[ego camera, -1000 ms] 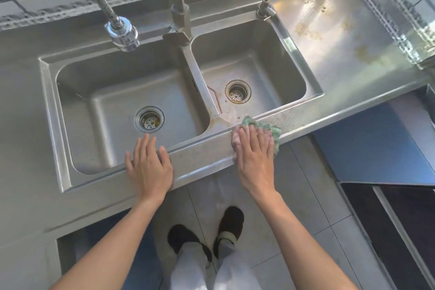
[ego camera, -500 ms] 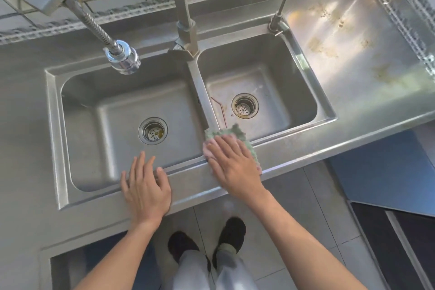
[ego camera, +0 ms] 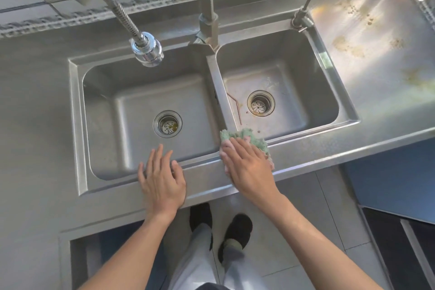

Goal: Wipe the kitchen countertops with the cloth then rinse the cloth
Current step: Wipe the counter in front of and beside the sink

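From the head camera, your right hand (ego camera: 247, 165) lies flat, fingers straight, pressing the green cloth (ego camera: 247, 138) onto the front rim of the countertop (ego camera: 306, 153), right where the divider between the two basins meets it. The cloth looks soft, light and floppy, likely damp, so it should bunch and slide easily on that smooth steel; gather it by the crumpled far edge poking past your fingertips toward the right basin (ego camera: 282, 82). Your left hand (ego camera: 162, 179) rests open and spread on the rim before the left basin (ego camera: 131, 110), near the cloth, not touching it. Stains remain on the counter at far right.
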{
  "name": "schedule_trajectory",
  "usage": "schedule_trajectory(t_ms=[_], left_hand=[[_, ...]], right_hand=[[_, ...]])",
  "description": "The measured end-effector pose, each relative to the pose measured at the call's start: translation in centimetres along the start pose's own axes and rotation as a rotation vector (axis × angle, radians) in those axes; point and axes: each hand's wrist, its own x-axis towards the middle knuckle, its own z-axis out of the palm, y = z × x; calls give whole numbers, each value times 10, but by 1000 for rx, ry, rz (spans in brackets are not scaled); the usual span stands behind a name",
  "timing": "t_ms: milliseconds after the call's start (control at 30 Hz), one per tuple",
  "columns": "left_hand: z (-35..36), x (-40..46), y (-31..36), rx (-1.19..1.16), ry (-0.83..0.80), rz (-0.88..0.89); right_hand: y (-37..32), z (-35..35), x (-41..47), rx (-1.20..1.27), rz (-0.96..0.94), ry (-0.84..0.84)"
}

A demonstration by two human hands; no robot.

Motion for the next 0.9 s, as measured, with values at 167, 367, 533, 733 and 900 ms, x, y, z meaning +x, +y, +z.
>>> schedule_trajectory(t_ms=[167,367,533,733,900], left_hand=[[-7,0,1,-21,-22,9],[-10,-1,0,-42,-66,17],[-6,-1,0,-76,-67,16],[-7,-1,-1,-76,-74,45],[-8,4,-2,-81,-135,207]], right_hand=[[-63,37,11,-30,-39,-90],[-43,44,-7,-25,-212,30],[11,22,-35,-94,238,136],[-58,59,-57,-15,95,72],[14,27,-76,-134,11,-51]])
